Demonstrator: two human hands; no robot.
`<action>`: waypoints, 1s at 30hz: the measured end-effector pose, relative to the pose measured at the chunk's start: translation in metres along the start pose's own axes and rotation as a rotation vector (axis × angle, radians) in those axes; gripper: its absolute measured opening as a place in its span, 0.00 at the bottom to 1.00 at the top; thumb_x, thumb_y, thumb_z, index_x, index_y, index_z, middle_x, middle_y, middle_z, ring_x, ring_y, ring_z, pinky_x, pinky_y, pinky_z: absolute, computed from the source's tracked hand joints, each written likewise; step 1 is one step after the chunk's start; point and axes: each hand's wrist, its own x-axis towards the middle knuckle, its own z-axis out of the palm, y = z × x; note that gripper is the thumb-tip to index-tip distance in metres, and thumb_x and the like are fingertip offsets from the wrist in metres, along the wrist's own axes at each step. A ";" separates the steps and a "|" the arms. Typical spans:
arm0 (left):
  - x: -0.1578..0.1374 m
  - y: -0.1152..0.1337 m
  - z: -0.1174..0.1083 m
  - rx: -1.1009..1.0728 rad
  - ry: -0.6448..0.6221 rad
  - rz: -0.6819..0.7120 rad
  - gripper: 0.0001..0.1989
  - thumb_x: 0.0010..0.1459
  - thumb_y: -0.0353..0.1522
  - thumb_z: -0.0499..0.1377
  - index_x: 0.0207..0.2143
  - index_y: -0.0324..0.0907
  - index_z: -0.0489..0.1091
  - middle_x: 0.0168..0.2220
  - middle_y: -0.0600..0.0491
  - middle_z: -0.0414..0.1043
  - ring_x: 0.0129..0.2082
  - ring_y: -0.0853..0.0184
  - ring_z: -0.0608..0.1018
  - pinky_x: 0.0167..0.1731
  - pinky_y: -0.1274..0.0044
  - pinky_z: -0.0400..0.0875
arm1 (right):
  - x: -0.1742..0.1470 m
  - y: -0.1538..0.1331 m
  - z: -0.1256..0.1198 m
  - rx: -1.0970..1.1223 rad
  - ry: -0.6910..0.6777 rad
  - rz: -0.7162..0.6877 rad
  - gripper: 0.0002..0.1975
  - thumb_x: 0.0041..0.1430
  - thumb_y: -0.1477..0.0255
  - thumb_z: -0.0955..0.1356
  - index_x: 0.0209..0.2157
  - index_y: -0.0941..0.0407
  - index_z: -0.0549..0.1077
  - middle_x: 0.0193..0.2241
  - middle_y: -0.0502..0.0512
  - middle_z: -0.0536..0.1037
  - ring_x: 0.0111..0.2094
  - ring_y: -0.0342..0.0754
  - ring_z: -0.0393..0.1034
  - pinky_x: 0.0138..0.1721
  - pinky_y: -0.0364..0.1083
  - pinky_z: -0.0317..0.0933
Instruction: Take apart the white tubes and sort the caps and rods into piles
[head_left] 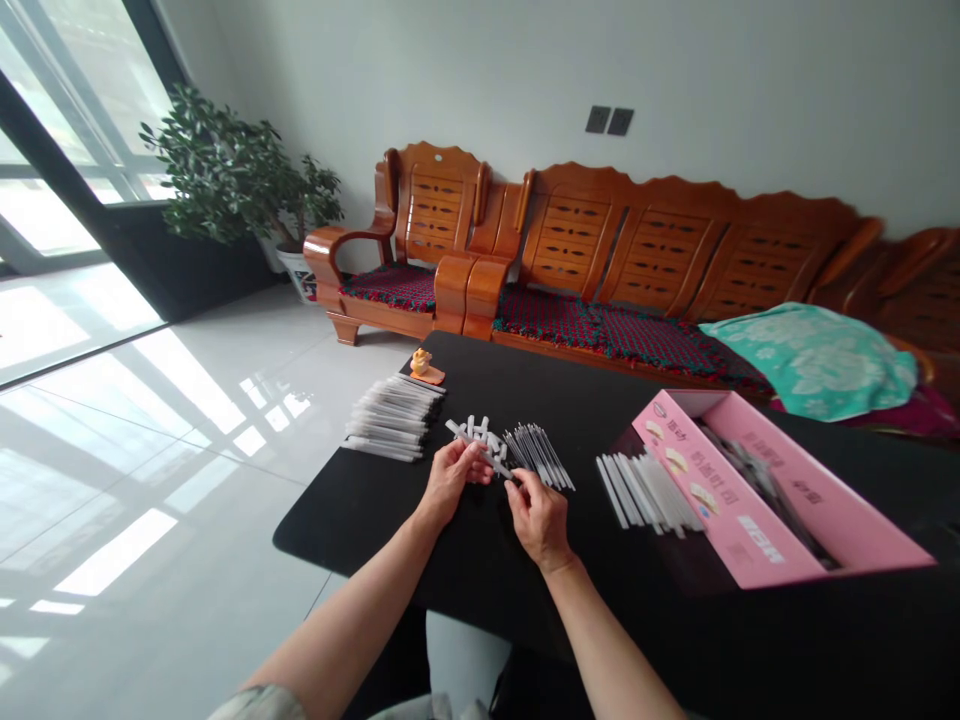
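Note:
Both of my hands are over the black table (360, 510), holding a slim white pen (489, 459) between them at a slant. My left hand (448, 482) has its fingers closed round the pen's middle. At the pen's lower right end, which looks dark, my right hand (543, 518) pinches with thumb and fingers. Just behind the hands lies a small heap of short white pen caps (484, 428). Thin pen refills (541, 452) lie in a row right of the caps. To the left is a stack of whitish pens (394, 415) with dark ends.
More white tubes (645, 490) lie beside a pink box (720, 500), which holds dark items. A small yellow duck figure (422, 364) stands at the far left table corner. Behind are a wooden sofa (570, 240), a teal cloth (817, 360) and a potted plant (232, 180).

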 end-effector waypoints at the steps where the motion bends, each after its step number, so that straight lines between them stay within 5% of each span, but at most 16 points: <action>1: 0.000 0.000 -0.001 0.000 0.001 0.006 0.21 0.51 0.45 0.65 0.35 0.35 0.71 0.25 0.51 0.74 0.23 0.69 0.78 0.24 0.79 0.74 | 0.000 0.000 0.000 -0.009 -0.015 0.000 0.10 0.65 0.71 0.62 0.42 0.59 0.72 0.30 0.56 0.79 0.29 0.47 0.74 0.33 0.43 0.63; 30: 0.001 -0.006 -0.004 0.040 0.069 0.038 0.21 0.51 0.45 0.65 0.33 0.35 0.70 0.24 0.52 0.74 0.21 0.70 0.77 0.22 0.80 0.73 | -0.001 0.000 0.003 -0.033 -0.007 0.013 0.10 0.66 0.68 0.63 0.38 0.58 0.73 0.26 0.54 0.78 0.25 0.43 0.72 0.30 0.40 0.60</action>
